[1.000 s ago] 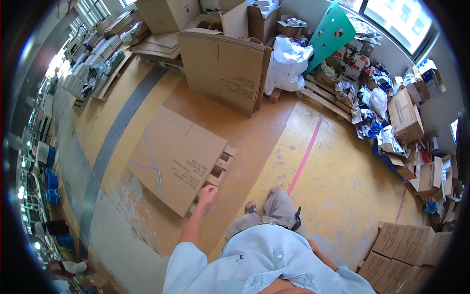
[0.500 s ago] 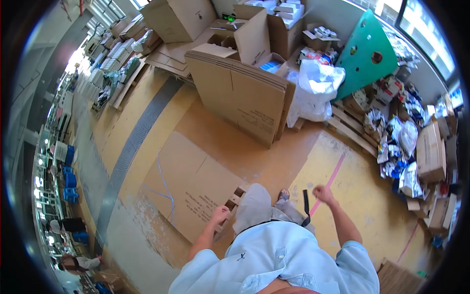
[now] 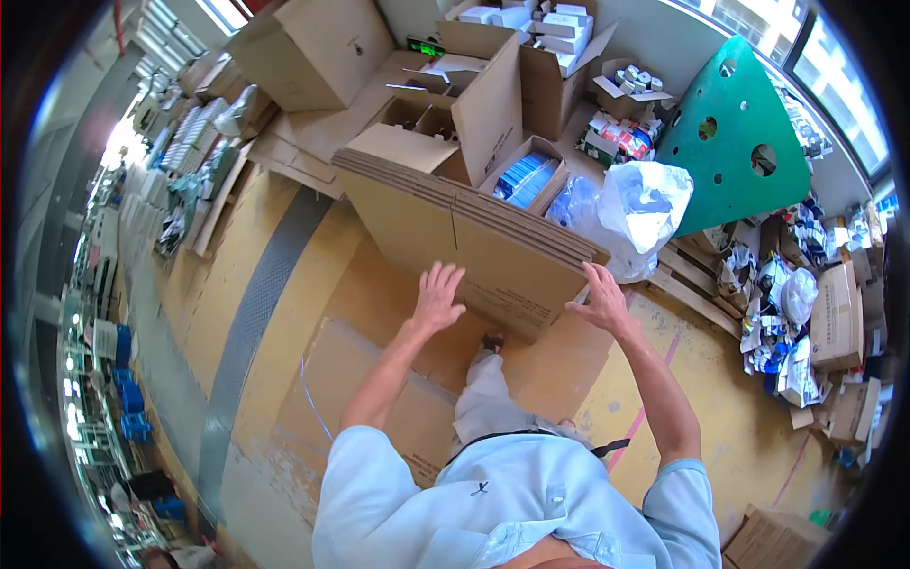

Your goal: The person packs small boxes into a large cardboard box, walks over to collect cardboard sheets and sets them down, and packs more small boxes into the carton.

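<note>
Several flat cardboard sheets (image 3: 493, 251) stand upright as a leaning stack in front of me. My left hand (image 3: 439, 298) is raised before the front sheet with its fingers spread, holding nothing. At the stack's right edge is my right hand (image 3: 602, 302), fingers apart and thumb out, close to or touching the corner; contact is hard to tell. Below my left arm a flat cardboard piece (image 3: 327, 379) lies low, with a blue strap (image 3: 311, 403) across it, partly hidden by my arm and body.
Behind the stack are open boxes (image 3: 491, 123), a white plastic bag (image 3: 645, 211) and a green board with holes (image 3: 730, 142). Scrap-filled cartons and a wooden pallet (image 3: 697, 284) line the right side. A carton (image 3: 773, 541) sits at the lower right.
I have stepped up to the standing stack. Both hands have moved forward and opened, the left from above the low cardboard, the right from beside my body.
</note>
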